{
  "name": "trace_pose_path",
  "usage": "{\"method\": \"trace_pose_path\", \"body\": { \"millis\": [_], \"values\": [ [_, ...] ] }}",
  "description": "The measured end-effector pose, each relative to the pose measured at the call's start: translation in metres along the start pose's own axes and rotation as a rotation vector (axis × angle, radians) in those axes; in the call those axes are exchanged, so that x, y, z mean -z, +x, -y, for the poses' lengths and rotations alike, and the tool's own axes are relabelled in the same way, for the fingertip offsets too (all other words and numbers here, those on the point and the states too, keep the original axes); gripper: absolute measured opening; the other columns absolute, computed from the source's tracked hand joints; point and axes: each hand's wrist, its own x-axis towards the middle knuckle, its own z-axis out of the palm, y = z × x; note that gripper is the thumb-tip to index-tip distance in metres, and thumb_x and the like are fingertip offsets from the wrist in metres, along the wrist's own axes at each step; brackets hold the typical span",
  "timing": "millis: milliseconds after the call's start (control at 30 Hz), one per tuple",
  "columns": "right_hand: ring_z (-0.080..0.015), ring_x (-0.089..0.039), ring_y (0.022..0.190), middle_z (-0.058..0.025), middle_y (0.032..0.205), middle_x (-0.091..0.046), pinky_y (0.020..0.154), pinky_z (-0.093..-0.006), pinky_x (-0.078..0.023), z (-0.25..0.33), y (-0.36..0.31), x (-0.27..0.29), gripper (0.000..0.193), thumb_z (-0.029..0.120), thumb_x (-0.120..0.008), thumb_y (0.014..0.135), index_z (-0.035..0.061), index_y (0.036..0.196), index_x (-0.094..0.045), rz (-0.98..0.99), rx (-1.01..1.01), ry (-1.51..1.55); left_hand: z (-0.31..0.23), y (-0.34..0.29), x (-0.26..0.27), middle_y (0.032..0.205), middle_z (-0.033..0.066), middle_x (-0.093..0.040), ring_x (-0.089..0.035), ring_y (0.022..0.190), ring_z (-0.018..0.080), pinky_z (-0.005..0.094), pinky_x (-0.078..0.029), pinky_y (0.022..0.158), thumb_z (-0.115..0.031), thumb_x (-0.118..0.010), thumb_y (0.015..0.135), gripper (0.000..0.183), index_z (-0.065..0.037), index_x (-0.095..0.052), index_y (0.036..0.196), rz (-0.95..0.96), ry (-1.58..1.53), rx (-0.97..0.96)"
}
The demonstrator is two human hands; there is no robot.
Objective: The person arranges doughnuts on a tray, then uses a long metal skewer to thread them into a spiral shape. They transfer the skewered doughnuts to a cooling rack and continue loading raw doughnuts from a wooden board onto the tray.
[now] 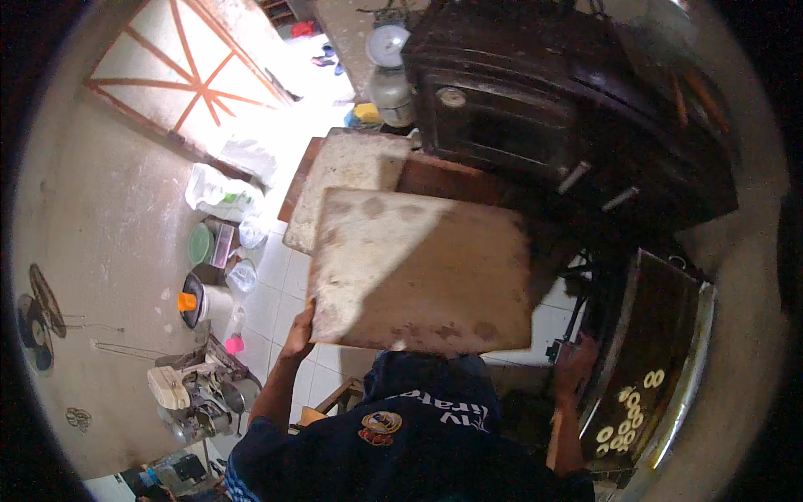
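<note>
Head view — board [418, 272], long axis crosswise

We see a dark navy shirt [335, 460] with white lettering [452, 410] in 2 rows and 1 round gold-and-red crest [382, 422]. The left sleeve [239, 478] shows a light blue pattern. Below are dark blue trousers [428, 375]. The left hand [299, 335] and right hand [575, 360] are bare.
</note>
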Motion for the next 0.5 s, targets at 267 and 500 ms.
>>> {"method": "trace_pose_path", "body": {
  "millis": [267, 500],
  "values": [
    [-0.0374, -0.052, 0.123, -0.0165, 0.128, -0.058, 0.109, -0.0485, -0.041, 0.223, 0.025, -0.091, 0.041, 0.006, -0.071, 0.086, 0.0047, 0.125, -0.060, 0.211, 0.101, 0.266, 0.026, 0.031, 0.113, 0.151, 0.0143, -0.051, -0.054, 0.134, 0.0263, 0.0421, -0.038, 0.119, -0.051, -0.050, 0.108, 0.069, 0.004, -0.042, 0.150, -0.404, -0.266, -0.384],
    [-0.0357, -0.054, 0.120, -0.0132, 0.121, -0.063, 0.104, -0.0471, -0.043, 0.290, -0.008, -0.127, 0.036, 0.007, -0.071, 0.087, 0.0081, 0.122, -0.063, 0.165, -0.015, 0.218, 0.068, 0.221, 0.118, 0.138, 0.0163, -0.060, -0.058, 0.123, 0.0275, 0.0401, -0.049, 0.105, -0.054, -0.055, 0.105, 0.071, 0.008, -0.052, 0.139, -0.280, -0.221, -0.533]
  ]
}}
